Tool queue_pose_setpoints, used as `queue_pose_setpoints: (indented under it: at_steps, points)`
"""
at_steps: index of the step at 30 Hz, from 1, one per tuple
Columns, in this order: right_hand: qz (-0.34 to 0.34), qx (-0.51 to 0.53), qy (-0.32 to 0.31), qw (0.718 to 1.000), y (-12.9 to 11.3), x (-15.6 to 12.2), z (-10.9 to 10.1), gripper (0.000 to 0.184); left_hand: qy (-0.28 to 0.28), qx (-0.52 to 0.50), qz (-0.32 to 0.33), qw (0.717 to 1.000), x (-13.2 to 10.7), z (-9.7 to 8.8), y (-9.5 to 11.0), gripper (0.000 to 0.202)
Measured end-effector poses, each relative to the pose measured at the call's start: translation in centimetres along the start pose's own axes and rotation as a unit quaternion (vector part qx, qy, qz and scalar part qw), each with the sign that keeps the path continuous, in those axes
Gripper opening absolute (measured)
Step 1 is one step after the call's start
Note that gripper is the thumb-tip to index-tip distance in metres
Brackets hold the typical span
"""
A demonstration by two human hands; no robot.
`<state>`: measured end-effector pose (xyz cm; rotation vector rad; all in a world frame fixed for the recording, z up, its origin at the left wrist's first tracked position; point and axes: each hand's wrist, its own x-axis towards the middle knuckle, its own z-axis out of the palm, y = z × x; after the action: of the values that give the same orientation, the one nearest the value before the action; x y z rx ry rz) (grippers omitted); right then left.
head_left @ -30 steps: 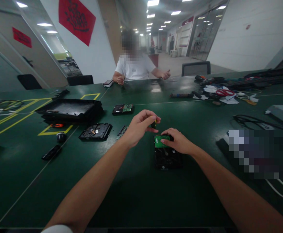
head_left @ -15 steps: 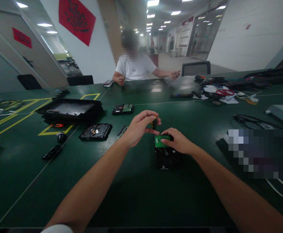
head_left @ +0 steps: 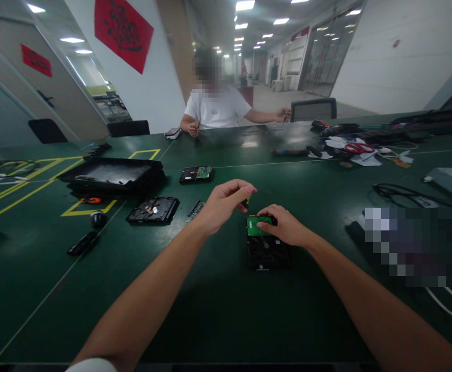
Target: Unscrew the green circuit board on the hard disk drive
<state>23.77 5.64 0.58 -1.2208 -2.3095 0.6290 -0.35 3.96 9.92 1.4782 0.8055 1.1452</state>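
A black hard drive (head_left: 269,253) lies flat on the green table, its green circuit board (head_left: 253,225) facing up at the far end. My right hand (head_left: 282,225) rests over that end, thumb on the board and fingers curled at the far edge, holding the drive. Just above the board's far left corner, my left hand (head_left: 229,204) is closed around a small yellow-and-black screwdriver (head_left: 248,198). Fingers cover most of the tool, and I cannot make out its tip.
Left of my hands lie a loose circuit board (head_left: 195,211), an opened drive (head_left: 153,211) and another drive (head_left: 197,174). Farther left are a black tray (head_left: 111,173) and orange-handled tool (head_left: 91,200). Red scissors (head_left: 359,148) lie at right. A person (head_left: 218,108) sits opposite.
My left fingers have closed in and tipped around the screwdriver, rising slightly off the board. My right hand and the drive stay put. The person opposite has drawn one hand's fingers in.
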Motion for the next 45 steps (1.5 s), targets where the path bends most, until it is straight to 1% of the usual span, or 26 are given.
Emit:
queue_pose_setpoints:
  at_steps: [5,10,16,20,30,35,42,45]
  points:
    - [0.006,0.004,0.0,1.0,-0.24,-0.03,-0.06,0.028,-0.008,-0.002,-0.003,1.0,0.07,-0.29,-0.19,0.025]
    - [0.003,0.002,0.0,1.0,-0.24,0.02,0.0,0.029,-0.02,-0.028,-0.016,0.999,-0.01,-0.05,0.09,0.029]
    - [0.007,0.004,-0.005,1.0,-0.39,-0.05,-0.17,0.028,-0.003,-0.074,-0.039,0.996,-0.16,0.32,0.59,0.028]
    - [0.005,0.006,0.001,1.0,-0.25,-0.04,-0.11,0.03,-0.002,-0.088,-0.044,0.995,-0.23,0.39,0.71,0.026]
    - [-0.002,0.004,0.004,1.0,0.12,0.03,0.09,0.027,0.018,-0.036,-0.006,0.999,0.01,0.17,0.58,0.02]
    - [-0.001,0.005,0.002,1.0,0.13,0.04,0.11,0.028,0.021,-0.035,-0.006,0.999,0.0,0.07,0.42,0.019]
    - [-0.004,0.007,0.01,1.0,0.35,0.03,0.33,0.03,-0.016,-0.086,-0.019,0.996,-0.12,0.02,0.47,0.019]
    - [-0.007,0.005,0.009,1.0,0.48,0.03,0.38,0.031,-0.02,-0.102,-0.021,0.994,-0.16,0.05,0.58,0.018]
